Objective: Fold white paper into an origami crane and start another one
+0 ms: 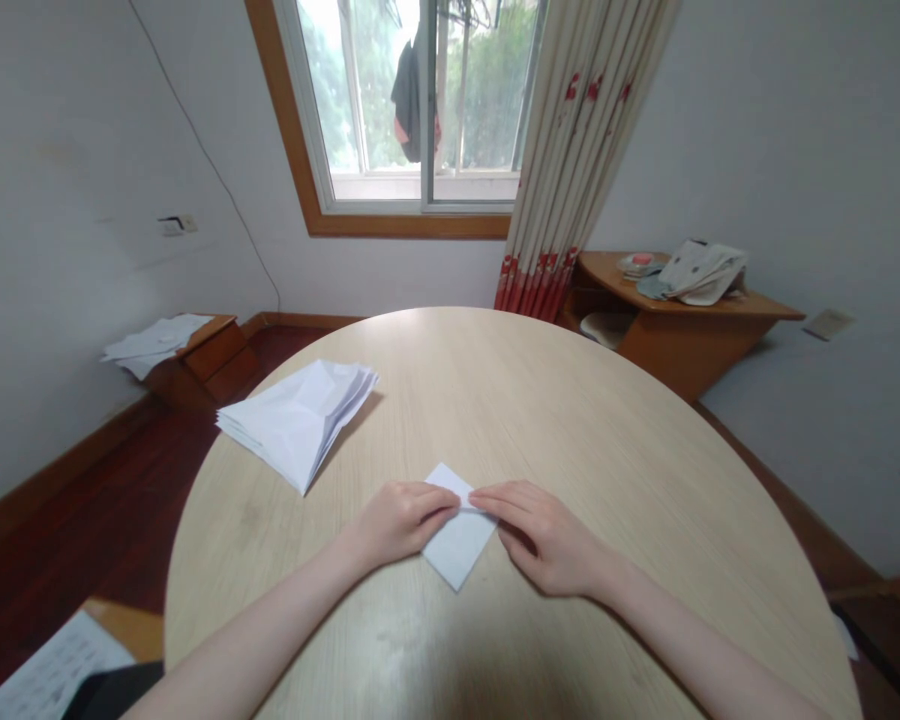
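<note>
A small folded white paper [456, 552] lies flat on the round wooden table [585, 430], turned so that one corner points toward me. My left hand [403, 522] rests over its left side, thumb and fingers pressed together on a fold across the middle. From the opposite side my right hand [544, 540] pinches the same fold, its thumb partly hidden beneath the fingers. The fingertips of both hands nearly meet at the centre of the paper. The paper's top and bottom corners show between the hands.
To the far left on the table sits a stack of creased white paper sheets [300, 410]. Beyond the table are a corner desk [709, 335] with a cloth bag [701, 272], a curtain [570, 150] and a low cabinet [214, 360] with papers. A chair [131, 630] stands at the lower left.
</note>
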### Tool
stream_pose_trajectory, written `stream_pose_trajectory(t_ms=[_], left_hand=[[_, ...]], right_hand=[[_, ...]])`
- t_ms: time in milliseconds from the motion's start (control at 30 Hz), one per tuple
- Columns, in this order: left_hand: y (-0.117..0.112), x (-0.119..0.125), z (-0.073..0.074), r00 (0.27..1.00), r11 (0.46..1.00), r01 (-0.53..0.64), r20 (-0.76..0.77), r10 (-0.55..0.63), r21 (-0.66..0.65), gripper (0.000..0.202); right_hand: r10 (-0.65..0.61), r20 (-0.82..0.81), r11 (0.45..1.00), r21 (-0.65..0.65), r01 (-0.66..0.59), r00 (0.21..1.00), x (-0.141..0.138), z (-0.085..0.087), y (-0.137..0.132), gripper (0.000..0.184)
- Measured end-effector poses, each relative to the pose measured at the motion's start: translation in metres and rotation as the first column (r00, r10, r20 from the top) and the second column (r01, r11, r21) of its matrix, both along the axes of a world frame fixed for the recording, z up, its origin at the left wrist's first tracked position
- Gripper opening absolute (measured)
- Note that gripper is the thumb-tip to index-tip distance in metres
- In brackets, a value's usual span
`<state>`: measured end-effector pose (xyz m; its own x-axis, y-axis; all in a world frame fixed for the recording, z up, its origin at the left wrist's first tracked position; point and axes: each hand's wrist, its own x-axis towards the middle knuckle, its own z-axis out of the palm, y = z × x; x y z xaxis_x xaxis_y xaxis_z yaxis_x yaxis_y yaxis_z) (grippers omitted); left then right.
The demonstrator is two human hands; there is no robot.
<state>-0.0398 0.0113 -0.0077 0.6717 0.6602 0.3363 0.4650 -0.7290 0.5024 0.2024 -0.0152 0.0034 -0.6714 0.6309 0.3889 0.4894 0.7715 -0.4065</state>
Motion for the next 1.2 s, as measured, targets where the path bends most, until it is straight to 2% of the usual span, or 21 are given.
stream_pose_trajectory(t_ms=[167, 300, 400, 500, 633, 733, 800, 833, 900, 1000, 1100, 1133, 1200], left_hand=[[-0.005, 0.002, 0.004, 0.994, 0.996, -0.034, 0.097, 0.042, -0.085, 0.026], [-0.009, 0.006, 0.007, 0.983, 0.979, -0.044, 0.167, 0.078, -0.198, 0.023], [-0.01, 0.007, 0.01, 0.98, 0.966, -0.05, 0.172, 0.096, -0.255, 0.028], [-0.01, 0.004, 0.011, 0.982, 0.961, -0.005, 0.178, 0.056, -0.276, 0.041], [-0.01, 0.001, 0.009, 0.979, 0.981, 0.07, 0.203, -0.031, -0.183, 0.045], [-0.011, 0.004, 0.005, 0.973, 0.999, 0.042, 0.225, -0.046, 0.022, 0.04], [-0.012, 0.006, 0.003, 0.963, 0.984, 0.041, 0.255, -0.085, 0.173, 0.029], [-0.012, 0.007, 0.003, 0.958, 0.975, 0.046, 0.267, -0.105, 0.218, 0.027], [-0.014, 0.008, 0.003, 0.944, 0.972, 0.048, 0.306, -0.119, 0.23, 0.027], [-0.017, 0.01, 0.006, 0.923, 0.993, 0.022, 0.379, -0.066, 0.12, 0.027], [-0.021, 0.014, 0.011, 0.912, 0.991, -0.066, 0.395, 0.109, -0.12, 0.021], [-0.021, 0.015, 0.013, 0.906, 0.967, -0.097, 0.381, 0.183, -0.234, 0.019], [-0.02, 0.018, 0.015, 0.882, 0.871, -0.123, 0.349, 0.316, -0.476, 0.022]], right_hand=[[-0.019, -0.002, 1.0, -0.023, 0.019, 1.0, 0.001, -0.001, 0.001, 0.039], [-0.013, -0.027, 0.999, 0.048, 0.014, 1.0, 0.0, -0.004, 0.001, 0.026], [-0.017, -0.057, 0.991, 0.128, 0.025, 0.998, 0.0, -0.005, 0.002, 0.029], [-0.054, -0.067, 0.979, 0.194, 0.066, 0.996, 0.002, -0.005, 0.002, 0.036], [-0.117, -0.12, 0.964, 0.226, 0.142, 0.986, 0.004, -0.005, 0.003, 0.037], [-0.108, -0.175, 0.947, 0.282, 0.155, 0.979, 0.004, -0.005, 0.004, 0.035], [-0.091, -0.192, 0.933, 0.327, 0.151, 0.977, 0.003, -0.004, 0.004, 0.033], [-0.088, -0.193, 0.929, 0.339, 0.151, 0.977, 0.002, -0.003, 0.004, 0.032], [-0.085, -0.192, 0.93, 0.336, 0.147, 0.978, 0.001, -0.001, 0.002, 0.03], [-0.101, -0.22, 0.951, 0.266, 0.159, 0.97, -0.003, 0.004, -0.003, 0.026], [-0.147, -0.244, 0.96, 0.197, 0.198, 0.959, -0.006, 0.007, -0.007, 0.019], [-0.166, -0.244, 0.959, 0.184, 0.213, 0.956, -0.007, 0.007, -0.008, 0.017], [-0.209, -0.212, 0.954, 0.172, 0.247, 0.955, -0.007, 0.007, -0.009, 0.016]])
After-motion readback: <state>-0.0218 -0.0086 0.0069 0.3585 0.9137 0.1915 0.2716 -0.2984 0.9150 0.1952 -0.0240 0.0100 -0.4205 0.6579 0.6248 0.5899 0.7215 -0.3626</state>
